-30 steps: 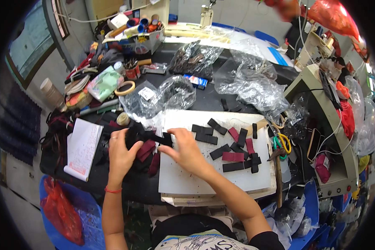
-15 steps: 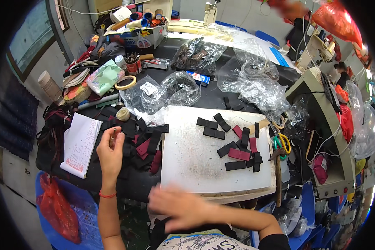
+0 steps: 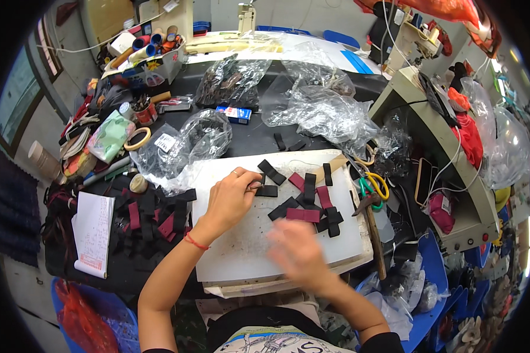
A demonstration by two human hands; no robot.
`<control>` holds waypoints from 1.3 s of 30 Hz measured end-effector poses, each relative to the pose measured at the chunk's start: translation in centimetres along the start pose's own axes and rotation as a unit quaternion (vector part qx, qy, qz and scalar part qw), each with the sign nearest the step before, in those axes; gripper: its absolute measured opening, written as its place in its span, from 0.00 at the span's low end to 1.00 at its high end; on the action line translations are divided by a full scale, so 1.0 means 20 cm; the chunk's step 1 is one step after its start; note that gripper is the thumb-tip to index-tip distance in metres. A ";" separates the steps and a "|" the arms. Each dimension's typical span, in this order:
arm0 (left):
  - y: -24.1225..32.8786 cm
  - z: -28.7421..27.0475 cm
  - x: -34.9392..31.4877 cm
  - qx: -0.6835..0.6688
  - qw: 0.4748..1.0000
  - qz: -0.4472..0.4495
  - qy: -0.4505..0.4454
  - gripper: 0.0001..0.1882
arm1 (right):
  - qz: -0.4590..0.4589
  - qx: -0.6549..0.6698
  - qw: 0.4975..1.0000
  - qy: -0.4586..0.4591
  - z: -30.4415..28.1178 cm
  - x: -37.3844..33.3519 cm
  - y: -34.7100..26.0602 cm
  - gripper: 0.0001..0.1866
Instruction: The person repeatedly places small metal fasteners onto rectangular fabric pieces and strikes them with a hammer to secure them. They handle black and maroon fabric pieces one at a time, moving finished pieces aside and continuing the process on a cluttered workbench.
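My left hand is over the upper left of a white board, thumb and fingers pinched round a small dark item that I cannot make out. Its fingertips meet a black ribbon bow lying on the board. Smeared by motion, my right hand hovers at the board's lower middle, just below a maroon ribbon bow; its fingers are too blurred to read. Several other black and maroon pieces, including a black bow, lie loosely grouped on the right half of the board.
Left of the board lies a heap of black and maroon strips, beside a notepad and a small round jar. Yellow-handled scissors and a hammer rest along the board's right edge. Clear plastic bags spread behind.
My left hand has moved right, from beside the strip heap to the bows on the board. My right hand has swung up and right over the board. The view has shifted.
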State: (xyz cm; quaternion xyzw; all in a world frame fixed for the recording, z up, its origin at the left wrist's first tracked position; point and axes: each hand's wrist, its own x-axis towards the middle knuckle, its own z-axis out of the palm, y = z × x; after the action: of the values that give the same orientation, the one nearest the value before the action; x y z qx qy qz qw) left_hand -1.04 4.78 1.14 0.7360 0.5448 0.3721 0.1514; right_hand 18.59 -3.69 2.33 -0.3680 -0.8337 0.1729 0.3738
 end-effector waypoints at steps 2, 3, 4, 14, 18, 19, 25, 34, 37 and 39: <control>0.03 0.03 0.07 -0.011 0.999 -0.021 -0.044 0.11 | 0.053 -0.123 0.988 0.080 -0.11 0.05 0.23 0.16; 0.03 0.03 0.10 -0.017 0.998 -0.017 -0.058 0.12 | 0.077 -0.142 0.984 0.071 -0.13 0.10 0.28 0.16; 0.03 0.04 0.12 -0.024 0.997 -0.014 -0.073 0.13 | 0.102 -0.161 0.980 0.062 -0.15 0.14 0.32 0.16; 0.01 -0.02 0.09 -0.014 0.983 -0.002 -0.182 0.14 | 0.146 -0.158 0.976 0.019 -0.15 0.24 0.47 0.18; 0.09 -0.22 0.00 -0.149 0.971 -0.082 -0.169 0.10 | 0.070 -0.089 0.992 0.062 -0.22 0.22 0.26 0.17; 0.12 -0.32 -0.07 -0.141 0.958 -0.129 -0.213 0.10 | 0.009 -0.051 0.999 0.014 -0.20 0.18 0.21 0.18; 0.24 -0.33 -0.48 -0.017 0.979 -0.128 -0.156 0.08 | -0.082 -0.075 0.980 -0.167 -0.13 -0.08 0.06 0.18; 0.22 0.13 -0.10 -0.019 0.994 -0.037 -0.102 0.10 | 0.041 -0.201 0.977 -0.063 -0.22 0.00 0.25 0.18; 0.18 0.10 -0.06 -0.085 0.983 -0.071 -0.143 0.11 | 0.052 -0.196 0.979 -0.028 -0.21 0.00 0.25 0.17; 0.14 -0.04 -0.05 -0.122 0.975 -0.092 -0.161 0.12 | 0.068 -0.151 0.986 -0.006 -0.21 0.01 0.26 0.16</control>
State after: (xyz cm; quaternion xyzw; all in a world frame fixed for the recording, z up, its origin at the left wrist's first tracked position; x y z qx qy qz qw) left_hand 0.27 2.70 3.01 0.7092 0.5286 0.2972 0.3596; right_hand 24.06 -0.01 2.32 -0.4745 -0.8258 0.0724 0.2960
